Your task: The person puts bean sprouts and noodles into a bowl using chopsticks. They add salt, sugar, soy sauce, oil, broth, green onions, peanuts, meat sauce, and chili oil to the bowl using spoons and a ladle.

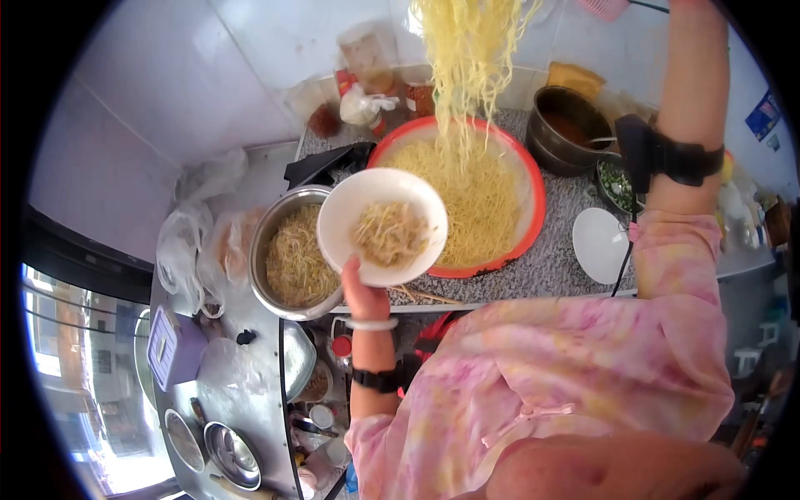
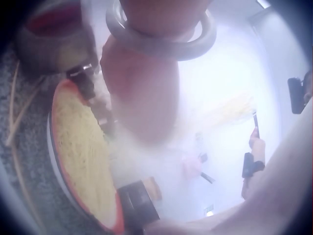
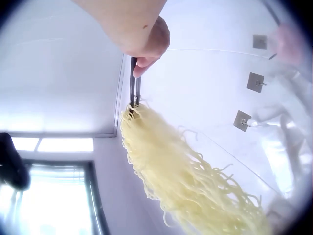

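My left hand (image 1: 364, 292) holds a white bowl (image 1: 333, 221) by its near edge, thumb over the rim and the other fingers hidden below. Pale bean sprouts (image 1: 390, 233) lie in the bowl. High up in the right wrist view, my right hand (image 3: 152, 43) grips dark chopsticks (image 3: 133, 85). A long bundle of yellow noodles (image 3: 171, 166) hangs from their tips. Its strands trail down over a round red-rimmed tray (image 1: 538, 200), which carries a wide heap of noodles (image 1: 479, 217). In the head view the right hand is out of frame.
A metal pot (image 1: 258, 275) of bean sprouts stands left of the tray, partly under the bowl. Behind on the right are a dark pot (image 1: 546, 154) of reddish sauce and a bowl of chopped greens (image 1: 617, 185). A white dish (image 1: 598, 246) lies near the front edge.
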Available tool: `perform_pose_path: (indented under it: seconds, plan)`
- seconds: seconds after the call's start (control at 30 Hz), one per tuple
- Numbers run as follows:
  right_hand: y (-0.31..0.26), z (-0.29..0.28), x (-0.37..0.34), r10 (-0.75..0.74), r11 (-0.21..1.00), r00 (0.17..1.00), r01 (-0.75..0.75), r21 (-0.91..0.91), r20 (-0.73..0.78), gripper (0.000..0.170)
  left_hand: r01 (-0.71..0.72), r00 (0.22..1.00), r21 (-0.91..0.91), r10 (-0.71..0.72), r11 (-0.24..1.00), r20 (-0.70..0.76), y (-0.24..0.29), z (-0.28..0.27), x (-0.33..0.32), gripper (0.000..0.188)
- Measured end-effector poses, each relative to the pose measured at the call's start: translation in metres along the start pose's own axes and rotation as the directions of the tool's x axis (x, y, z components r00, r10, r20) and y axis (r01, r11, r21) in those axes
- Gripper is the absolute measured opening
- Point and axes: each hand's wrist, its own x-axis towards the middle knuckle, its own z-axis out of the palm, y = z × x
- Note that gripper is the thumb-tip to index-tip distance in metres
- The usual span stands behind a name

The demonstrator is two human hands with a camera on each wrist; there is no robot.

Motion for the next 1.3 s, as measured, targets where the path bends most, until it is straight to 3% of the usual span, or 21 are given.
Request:
perform_pose_path:
  seconds: [0.03,0.07,0.1,0.13,0.17,0.2,0.23,0.27,0.33,0.37,0.4,0.5,0.73,0.77,0.87,0.9,1.0,1.13,1.17,1.27,1.3]
  plan:
    - [0.046,0.008,-0.058,-0.187,0.970,0.938,0.223,-0.095,0.292,0.035,0.029,1.000,-0.003,-0.029,1.000,-0.009,-0.010,0.003,0.010,0.051]
    - [0.092,0.015,-0.117,-0.334,0.903,0.784,0.425,-0.059,0.523,0.034,0.032,0.999,-0.009,-0.032,0.999,0.016,-0.020,0.009,0.016,0.050]
    - [0.096,0.008,-0.122,-0.311,0.906,0.776,0.416,-0.076,0.549,0.034,0.035,0.997,-0.014,-0.034,0.999,0.067,-0.030,0.015,0.022,0.051]
    - [0.091,-0.020,-0.103,-0.305,0.908,0.781,0.412,-0.082,0.545,0.034,0.038,0.992,-0.021,-0.035,0.999,0.121,-0.038,0.021,0.027,0.051]
    - [0.081,-0.062,-0.070,-0.343,0.938,0.897,0.312,0.151,0.278,0.034,0.060,0.986,-0.046,-0.052,0.997,0.158,-0.045,0.026,0.030,0.050]
    - [0.080,-0.092,-0.054,-0.287,0.880,0.958,0.265,0.395,-0.003,0.034,0.083,0.978,-0.070,-0.067,0.994,0.199,-0.050,0.031,0.032,0.050]
    - [0.112,-0.078,-0.108,-0.307,0.951,0.941,0.307,0.025,0.142,0.034,0.091,0.977,-0.070,-0.075,0.993,0.201,-0.053,0.037,0.032,0.050]
    - [0.147,-0.062,-0.172,-0.267,0.869,0.921,0.357,-0.343,0.282,0.034,0.091,0.973,-0.079,-0.072,0.993,0.218,-0.055,0.043,0.032,0.050]
    - [0.174,-0.096,-0.195,-0.108,0.951,0.978,0.154,-0.267,0.176,0.025,0.095,0.969,-0.086,-0.072,0.992,0.236,-0.057,0.051,0.031,0.050]
    - [0.187,-0.111,-0.214,-0.005,0.914,0.983,0.079,-0.399,0.182,0.027,0.072,0.965,-0.062,-0.054,0.995,0.257,-0.057,0.053,0.029,0.052]
    - [0.198,-0.121,-0.233,0.098,0.853,0.980,0.007,-0.521,0.172,0.030,0.049,0.960,-0.035,-0.037,0.998,0.278,-0.058,0.055,0.029,0.054]
    - [0.213,-0.123,-0.264,0.127,0.599,0.991,-0.037,-0.800,0.049,0.031,0.072,0.953,-0.061,-0.051,0.996,0.297,-0.060,0.052,0.028,0.054]
    - [0.195,-0.122,-0.256,0.063,0.696,0.985,0.071,-0.715,0.159,0.033,0.148,0.964,-0.047,-0.134,0.988,0.228,-0.073,0.030,0.027,0.054]
    - [0.198,-0.117,-0.260,0.164,0.572,0.977,0.019,-0.820,0.137,0.033,0.159,0.964,-0.054,-0.143,0.986,0.222,-0.074,0.030,0.027,0.055]
    - [0.191,-0.112,-0.259,0.273,0.462,0.935,0.079,-0.884,0.226,0.031,0.159,0.968,-0.046,-0.146,0.986,0.202,-0.075,0.024,0.027,0.055]
    - [0.180,-0.111,-0.256,0.275,0.535,0.920,0.095,-0.839,0.279,0.030,0.146,0.973,-0.037,-0.137,0.989,0.188,-0.075,0.021,0.028,0.055]
    - [0.160,-0.124,-0.242,0.210,0.577,0.898,0.205,-0.790,0.386,0.031,0.133,0.976,-0.047,-0.123,0.990,0.178,-0.075,0.016,0.028,0.054]
    - [0.166,-0.141,-0.246,0.247,0.663,0.898,0.117,-0.739,0.364,0.030,0.140,0.974,-0.084,-0.122,0.987,0.191,-0.077,0.010,0.028,0.053]
    - [0.169,-0.140,-0.257,0.269,0.597,0.926,0.054,-0.800,0.263,0.027,0.140,0.975,-0.096,-0.120,0.985,0.186,-0.077,0.010,0.027,0.052]
    - [0.175,-0.145,-0.262,0.300,0.656,0.906,0.033,-0.754,0.299,0.025,0.169,0.972,-0.080,-0.152,0.982,0.180,-0.074,0.012,0.024,0.055]
    - [0.174,-0.143,-0.267,0.342,0.549,0.901,0.040,-0.835,0.268,0.024,0.176,0.970,-0.071,-0.161,0.982,0.181,-0.073,0.012,0.022,0.055]
